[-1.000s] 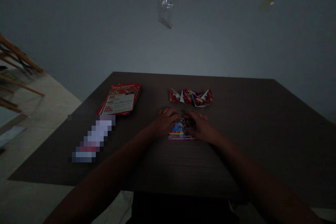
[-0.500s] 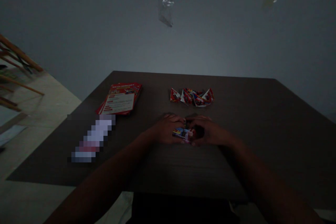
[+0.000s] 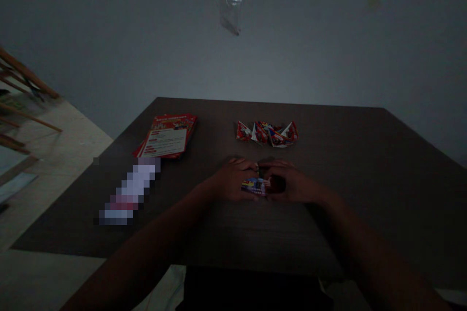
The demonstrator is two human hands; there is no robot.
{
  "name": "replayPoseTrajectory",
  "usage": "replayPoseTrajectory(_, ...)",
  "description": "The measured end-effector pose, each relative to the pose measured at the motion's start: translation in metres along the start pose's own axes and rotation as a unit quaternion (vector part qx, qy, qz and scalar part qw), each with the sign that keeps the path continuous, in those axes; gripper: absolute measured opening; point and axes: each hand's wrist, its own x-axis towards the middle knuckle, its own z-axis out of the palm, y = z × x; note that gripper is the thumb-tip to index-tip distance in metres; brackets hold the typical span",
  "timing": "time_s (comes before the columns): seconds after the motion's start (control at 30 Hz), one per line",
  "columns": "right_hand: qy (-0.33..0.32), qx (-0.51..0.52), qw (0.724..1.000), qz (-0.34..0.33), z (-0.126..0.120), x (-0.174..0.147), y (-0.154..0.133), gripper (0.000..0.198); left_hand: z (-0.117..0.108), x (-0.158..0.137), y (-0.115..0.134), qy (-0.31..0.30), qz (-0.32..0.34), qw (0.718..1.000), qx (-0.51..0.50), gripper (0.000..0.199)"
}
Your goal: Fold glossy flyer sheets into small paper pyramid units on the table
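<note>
Between my hands, low on the dark table [image 3: 226,233], is a piece of folded printed paper [image 3: 257,185] in blue, red and yellow. My left hand [image 3: 233,179] curls round its left side, fingers on the far edge and thumb on the near edge. From the other side my right hand [image 3: 290,182] grips it the same way, and the fingertips of both hands almost meet. Much of the paper is hidden under my fingers. Beyond my hands stand several folded paper shapes [image 3: 260,132], red and white with pointed corners, set close together.
A stack of red printed leaflets [image 3: 166,138] lies at the table's far left. Nearer me is a pixelated bright oblong [image 3: 129,189]. A pale wall [image 3: 109,34] rises behind the table, with clear plastic [image 3: 231,5] hanging on it. Wooden furniture legs [image 3: 29,77] show at left.
My hands stay round the folded paper, which has shifted and tilted slightly between my fingers. The leaflets and the folded shapes have not moved.
</note>
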Motion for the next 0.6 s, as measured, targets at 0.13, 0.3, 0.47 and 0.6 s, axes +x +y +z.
replayPoseTrajectory(0.13, 0.002, 0.008, 1.0, 0.001, 0.0, -0.0009, 0.0021, 0.036, -0.0023, -0.001, -0.0018, -0.012, -0.005, 1.0, -0.006, 0.049)
replayPoseTrajectory(0.3, 0.001, 0.007, 1.0, -0.001, 0.0003, -0.0012, 0.0033, 0.032, -0.0048, -0.0021, -0.0031, -0.027, -0.008, 1.0, -0.001, 0.051)
replayPoseTrajectory(0.47, -0.001, 0.012, 1.0, 0.0, 0.0001, -0.0024, 0.0047, 0.029, -0.0046, -0.0026, -0.0032, -0.034, -0.01, 0.999, 0.001, 0.047)
replayPoseTrajectory(0.6, -0.004, 0.016, 1.0, 0.001, -0.0012, -0.0026, 0.0041, 0.027, -0.0074, -0.0024, -0.0007, -0.042, -0.011, 0.999, -0.002, 0.041)
